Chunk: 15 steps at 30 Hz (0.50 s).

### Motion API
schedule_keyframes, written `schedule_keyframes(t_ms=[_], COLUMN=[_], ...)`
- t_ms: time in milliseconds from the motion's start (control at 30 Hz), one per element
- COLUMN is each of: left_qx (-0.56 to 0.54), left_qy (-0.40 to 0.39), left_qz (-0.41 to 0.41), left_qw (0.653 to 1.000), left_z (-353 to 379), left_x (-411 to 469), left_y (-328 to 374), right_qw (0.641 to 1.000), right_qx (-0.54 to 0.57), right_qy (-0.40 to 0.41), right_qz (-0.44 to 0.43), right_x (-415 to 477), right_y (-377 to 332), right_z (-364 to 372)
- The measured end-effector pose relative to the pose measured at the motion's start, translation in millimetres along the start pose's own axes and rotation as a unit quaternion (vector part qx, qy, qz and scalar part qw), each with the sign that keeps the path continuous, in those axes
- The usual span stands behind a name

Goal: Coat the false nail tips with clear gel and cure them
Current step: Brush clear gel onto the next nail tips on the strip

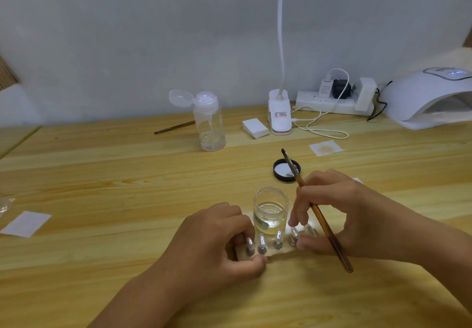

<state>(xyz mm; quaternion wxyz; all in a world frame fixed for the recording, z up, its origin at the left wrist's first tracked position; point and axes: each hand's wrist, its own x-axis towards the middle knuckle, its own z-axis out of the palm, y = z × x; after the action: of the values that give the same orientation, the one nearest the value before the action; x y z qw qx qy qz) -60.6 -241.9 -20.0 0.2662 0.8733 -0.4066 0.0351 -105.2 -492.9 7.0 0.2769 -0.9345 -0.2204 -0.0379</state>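
Several clear false nail tips (278,239) stand on small metal stubs along a pale holder strip (273,252) near the table's front. My left hand (217,241) grips the strip's left end between thumb and curled fingers. My right hand (339,215) pinches the strip's right end while also holding a brown-handled brush (316,210), its bristle end pointing up and away. An open glass jar of clear gel (270,210) stands just behind the strip, between both hands. The white curing lamp (429,98) sits at the far right.
The jar's black lid (286,170) lies behind the jar. A clear pump bottle (208,121), a second brush (175,127), white wipe pads (255,128), a clip lamp (279,113) and a power strip (334,101) with cables line the back. Paper squares lie at left (25,224) and centre right (325,147).
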Motion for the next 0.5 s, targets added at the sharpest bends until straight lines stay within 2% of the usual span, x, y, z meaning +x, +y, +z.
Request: schedule_keyframes(t_ms=[233, 500], left_qx=[-0.021, -0.024], left_qy=[-0.001, -0.004], left_qz=[-0.004, -0.003], left_qw=[1.0, 1.0], left_z=[-0.2, -1.3], left_x=[0.1, 0.8], left_y=[0.2, 0.4], right_qw=[0.998, 0.998], right_qx=[-0.035, -0.044], right_qy=[-0.04, -0.039], right_qz=[0.031, 0.033], right_x=[-3.0, -2.1], right_y=[6.0, 8.5], right_z=[-12.8, -11.2])
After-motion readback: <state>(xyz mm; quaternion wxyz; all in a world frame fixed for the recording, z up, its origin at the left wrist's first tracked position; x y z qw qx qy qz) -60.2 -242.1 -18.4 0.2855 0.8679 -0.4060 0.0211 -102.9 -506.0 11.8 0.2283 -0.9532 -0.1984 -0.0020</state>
